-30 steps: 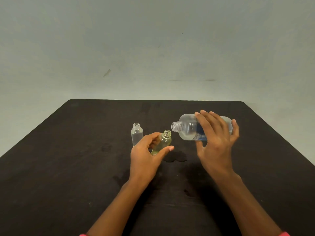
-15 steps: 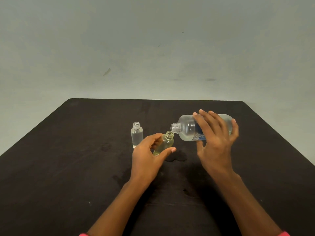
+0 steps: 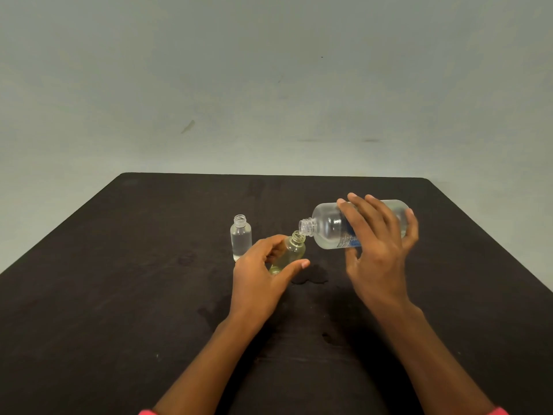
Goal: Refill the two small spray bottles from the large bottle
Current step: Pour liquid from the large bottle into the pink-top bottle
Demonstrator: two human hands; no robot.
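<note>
The right hand [image 3: 378, 256] grips the large bottle [image 3: 329, 227], fingers wrapped over its top side and the thumb beneath, holding it off the tabletop [image 3: 119, 295] and tipped almost onto its side with the open neck pointing left and slightly down. The bottle is clear, uncapped, and carries a blue and white label that shows partly between the fingers; clear liquid lies along its lower side. Its mouth sits right at the mouth of the tilted small bottle [image 3: 291, 253], the two rims touching or very nearly so; whether liquid is passing between them cannot be made out. The left hand [image 3: 260, 277] holds this small bottle, thumb on the near side and fingers curled round the far side, leaning its open neck up and to the right towards the large bottle. It is clear and holds a pale yellowish liquid. Just to the left of the left hand, the second small bottle [image 3: 241, 238] stands upright on the tabletop, uncapped, with clear liquid inside. A dark wet patch [image 3: 311, 278] lies on the black tabletop below the two meeting mouths. Pink sleeve cuffs [image 3: 499, 411] show at the bottom edge, and a plain pale wall [image 3: 269, 85] rises behind.
</note>
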